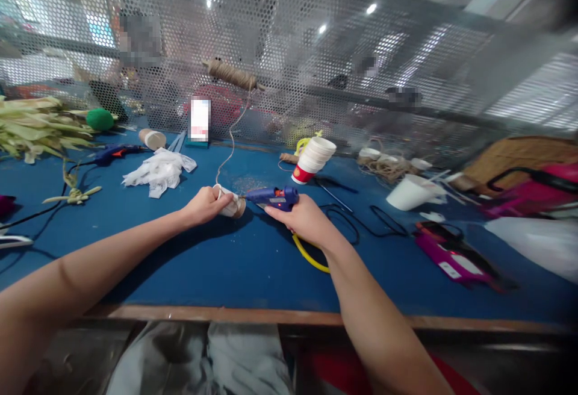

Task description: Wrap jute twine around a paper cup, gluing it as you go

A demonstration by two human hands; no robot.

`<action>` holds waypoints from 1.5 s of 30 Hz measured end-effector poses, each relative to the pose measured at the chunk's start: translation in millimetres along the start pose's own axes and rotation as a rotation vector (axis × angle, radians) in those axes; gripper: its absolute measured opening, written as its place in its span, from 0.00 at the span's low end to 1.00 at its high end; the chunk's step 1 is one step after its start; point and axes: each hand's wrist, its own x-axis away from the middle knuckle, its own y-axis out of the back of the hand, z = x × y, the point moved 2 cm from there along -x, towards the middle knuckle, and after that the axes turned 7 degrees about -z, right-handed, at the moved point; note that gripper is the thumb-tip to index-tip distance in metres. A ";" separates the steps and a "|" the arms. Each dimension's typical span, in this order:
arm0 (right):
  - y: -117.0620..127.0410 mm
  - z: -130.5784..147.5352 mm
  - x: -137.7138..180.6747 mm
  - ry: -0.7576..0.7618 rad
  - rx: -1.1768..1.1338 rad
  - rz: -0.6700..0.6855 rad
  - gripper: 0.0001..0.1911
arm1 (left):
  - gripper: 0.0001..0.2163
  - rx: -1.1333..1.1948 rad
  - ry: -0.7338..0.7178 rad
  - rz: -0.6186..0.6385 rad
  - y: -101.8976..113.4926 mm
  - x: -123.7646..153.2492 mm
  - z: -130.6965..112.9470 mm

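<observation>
My left hand point(205, 204) is closed around a small paper cup point(233, 205) that lies on its side, with its brownish end facing right. Pale twine point(233, 142) runs down to the cup from a spool point(230, 74) mounted on the mesh panel. In my right hand point(303, 217) is a blue glue gun point(271, 197), a small red light lit on its body. Its nozzle points left and reaches the cup's side; whether it touches, I cannot tell. A yellow glue stick or cord point(310, 255) hangs below the right hand.
Stacked paper cups point(313, 159) stand behind the glue gun. White strips point(160, 171), another glue gun point(118, 153) and husks point(36, 124) lie left. At right are a white cup point(412, 192), a purple device point(451, 256) and black cable. A perforated metal panel point(289, 40) rises behind the table.
</observation>
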 end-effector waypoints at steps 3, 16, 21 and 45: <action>-1.9 -1.2 -1.2 0.010 -0.020 -0.014 0.12 | 0.16 0.018 -0.017 0.003 0.7 1.9 -3.5; 0.7 -3.7 1.6 -0.012 -0.057 0.049 0.11 | 0.16 0.037 0.028 0.000 -1.1 -5.5 5.4; 1.5 -1.5 3.3 -0.015 -0.050 0.066 0.11 | 0.17 0.057 0.077 -0.017 -1.0 -7.7 4.7; -4.1 -5.6 -3.4 -0.007 -0.034 -0.009 0.12 | 0.18 -0.201 -0.182 0.004 -0.5 4.3 -9.2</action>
